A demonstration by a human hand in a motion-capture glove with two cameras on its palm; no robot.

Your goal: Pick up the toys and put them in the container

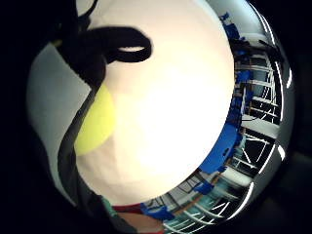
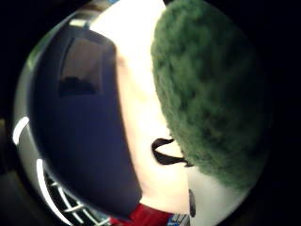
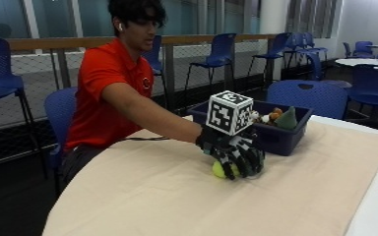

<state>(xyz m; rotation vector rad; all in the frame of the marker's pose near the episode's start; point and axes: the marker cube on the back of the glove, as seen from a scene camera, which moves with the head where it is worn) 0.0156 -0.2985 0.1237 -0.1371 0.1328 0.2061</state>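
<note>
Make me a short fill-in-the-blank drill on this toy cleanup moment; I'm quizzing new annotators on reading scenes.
1. The gloved right hand grips a ____ ball on the tablecloth.
2. The container behind the hand is dark ____.
3. The container already holds several ____.
4. The person's shirt is ____.

Missing words: yellow-green; blue; toys; red

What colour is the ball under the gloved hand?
Yellow-green ball, clearest in the outside view.
</note>
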